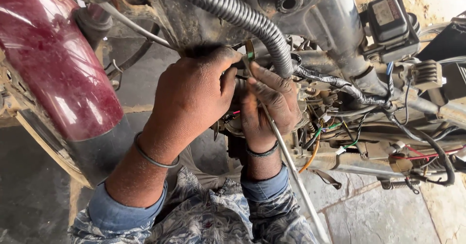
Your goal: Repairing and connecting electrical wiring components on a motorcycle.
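Note:
Both hands work close together under a motorcycle frame. My left hand (191,96) is curled shut around a small part near the engine that its fingers hide. Beside it, my right hand (269,105) pinches a thin metal strip with a green mark (250,55) and steadies a long grey cable (296,176) that runs down toward the floor. A black corrugated hose (252,23) curves just above the fingers. Loose red, green, yellow and black wires (335,127) hang to the right of the hands.
A maroon fuel tank (53,64) fills the left. A black boxy electrical unit (388,18) and a finned part (427,74) sit upper right on the frame. Stone floor slabs (374,210) lie below, and a spring (400,184) hangs near them.

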